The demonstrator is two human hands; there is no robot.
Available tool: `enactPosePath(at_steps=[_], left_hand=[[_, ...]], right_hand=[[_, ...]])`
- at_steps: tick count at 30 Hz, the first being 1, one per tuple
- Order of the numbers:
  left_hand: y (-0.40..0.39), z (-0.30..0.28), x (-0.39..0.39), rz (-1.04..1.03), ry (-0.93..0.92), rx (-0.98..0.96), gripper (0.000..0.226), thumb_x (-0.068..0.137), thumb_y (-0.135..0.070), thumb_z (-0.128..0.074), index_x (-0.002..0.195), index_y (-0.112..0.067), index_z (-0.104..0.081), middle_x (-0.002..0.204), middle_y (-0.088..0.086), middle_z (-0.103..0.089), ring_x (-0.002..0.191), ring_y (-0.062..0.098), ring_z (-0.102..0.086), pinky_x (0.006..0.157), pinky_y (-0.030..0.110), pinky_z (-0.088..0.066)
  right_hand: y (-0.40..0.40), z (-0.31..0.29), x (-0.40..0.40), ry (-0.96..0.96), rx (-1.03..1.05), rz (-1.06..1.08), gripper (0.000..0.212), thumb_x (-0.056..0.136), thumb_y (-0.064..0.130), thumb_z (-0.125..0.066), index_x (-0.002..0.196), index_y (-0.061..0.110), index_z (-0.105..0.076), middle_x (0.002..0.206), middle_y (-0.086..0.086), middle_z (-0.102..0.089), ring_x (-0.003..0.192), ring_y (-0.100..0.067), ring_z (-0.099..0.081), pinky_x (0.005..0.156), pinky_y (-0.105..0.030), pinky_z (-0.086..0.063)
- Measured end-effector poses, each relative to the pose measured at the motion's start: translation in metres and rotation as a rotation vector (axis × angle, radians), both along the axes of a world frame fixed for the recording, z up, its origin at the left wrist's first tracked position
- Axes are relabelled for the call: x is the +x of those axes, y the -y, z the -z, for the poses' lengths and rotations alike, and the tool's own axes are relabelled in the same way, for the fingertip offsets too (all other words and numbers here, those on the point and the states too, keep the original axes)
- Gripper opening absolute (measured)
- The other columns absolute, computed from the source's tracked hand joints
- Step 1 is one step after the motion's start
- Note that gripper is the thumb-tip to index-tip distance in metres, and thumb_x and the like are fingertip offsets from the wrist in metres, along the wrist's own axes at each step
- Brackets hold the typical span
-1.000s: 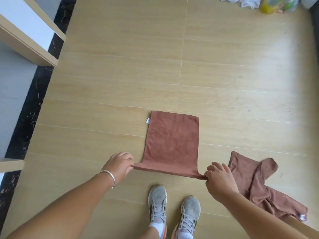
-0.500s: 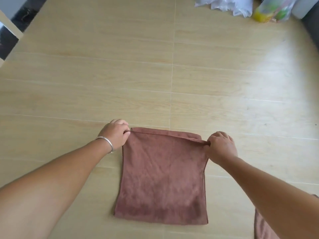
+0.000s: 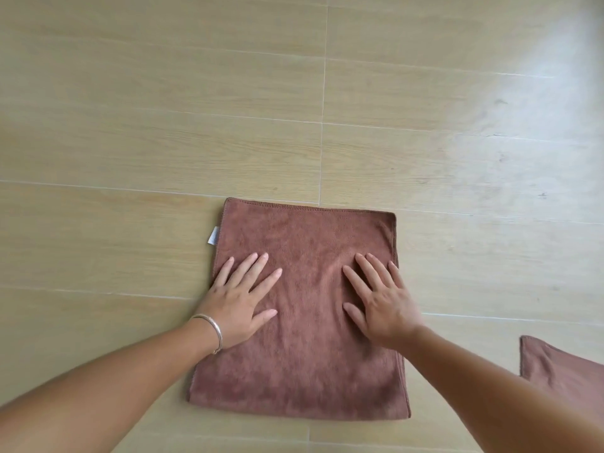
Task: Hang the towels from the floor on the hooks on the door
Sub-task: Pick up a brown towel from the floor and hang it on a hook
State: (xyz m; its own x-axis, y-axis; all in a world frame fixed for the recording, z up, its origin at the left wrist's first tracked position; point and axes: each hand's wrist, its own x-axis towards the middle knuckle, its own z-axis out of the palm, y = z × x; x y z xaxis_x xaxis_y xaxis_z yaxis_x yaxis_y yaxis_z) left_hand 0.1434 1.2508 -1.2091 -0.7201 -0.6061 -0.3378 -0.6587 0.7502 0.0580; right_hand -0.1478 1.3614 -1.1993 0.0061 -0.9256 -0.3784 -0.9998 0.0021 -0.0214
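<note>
A brown towel (image 3: 304, 233) lies folded in half on the wooden floor, a small white tag at its left edge. My left hand (image 3: 238, 299) rests flat on the towel's left side, fingers spread, a silver bracelet on the wrist. My right hand (image 3: 382, 299) presses flat on the right side, fingers apart. Neither hand grips anything. A second brown towel (image 3: 562, 367) shows partly at the lower right edge, apart from both hands. No door or hooks are in view.
Light wooden floor planks (image 3: 163, 109) fill the view on all sides of the towel. A bright glare patch lies on the floor at the upper right.
My hands folded the near edge of the towel over to the far edge, let go of the corners, and now lie flat on it. The view has moved closer to the floor.
</note>
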Motion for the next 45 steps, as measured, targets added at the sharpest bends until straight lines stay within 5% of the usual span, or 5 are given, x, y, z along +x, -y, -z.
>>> enactPosePath(at_steps=[7, 18, 32, 38, 45], left_hand=[[0.086, 0.012, -0.040, -0.028, 0.060, -0.128, 0.067, 0.086, -0.066, 0.002, 0.144, -0.038, 0.022, 0.160, 0.001, 0.014, 0.146, 0.018, 0.014, 0.117, 0.046, 0.007], [0.008, 0.000, -0.003, -0.040, -0.063, -0.054, 0.068, 0.091, -0.062, -0.025, 0.150, -0.028, -0.026, 0.158, 0.008, -0.019, 0.146, 0.024, -0.016, 0.116, 0.049, -0.015], [-0.002, -0.002, 0.055, 0.162, -0.115, -0.081, 0.052, 0.095, -0.043, -0.035, 0.139, -0.019, -0.048, 0.148, 0.008, -0.040, 0.135, 0.024, -0.040, 0.109, 0.043, -0.030], [0.004, -0.076, 0.043, 0.057, -0.021, 0.014, 0.072, 0.099, -0.051, 0.000, 0.136, -0.020, -0.053, 0.142, 0.009, -0.049, 0.130, 0.027, -0.048, 0.103, 0.046, -0.042], [0.035, -0.208, 0.018, 0.025, 0.023, -0.015, 0.054, 0.097, -0.043, -0.046, 0.147, -0.029, -0.033, 0.156, 0.003, -0.027, 0.144, 0.020, -0.024, 0.115, 0.040, -0.023]], right_hand=[[0.074, 0.015, -0.033, -0.073, -0.076, 0.042, 0.069, 0.094, 0.061, -0.010, 0.154, 0.027, -0.006, 0.162, -0.005, -0.006, 0.149, -0.024, -0.003, 0.121, -0.045, -0.006], [0.023, 0.003, -0.011, 0.085, -0.111, -0.162, 0.067, 0.094, 0.061, -0.034, 0.148, 0.022, -0.037, 0.158, -0.008, -0.026, 0.147, -0.025, -0.020, 0.118, -0.049, -0.019], [-0.028, -0.006, -0.015, -0.055, 0.002, -0.412, 0.064, 0.092, 0.061, -0.036, 0.143, 0.024, -0.046, 0.152, -0.009, -0.039, 0.139, -0.031, -0.038, 0.103, -0.063, -0.035], [-0.015, -0.080, -0.016, -0.164, 0.123, -0.263, 0.067, 0.094, 0.055, -0.011, 0.147, 0.024, -0.039, 0.154, -0.008, -0.035, 0.145, -0.028, -0.025, 0.115, -0.057, -0.019], [0.008, -0.220, -0.036, -0.121, 0.093, -0.077, 0.063, 0.095, 0.053, -0.003, 0.148, 0.029, -0.029, 0.160, -0.003, -0.020, 0.149, -0.023, -0.006, 0.119, -0.049, -0.002]])
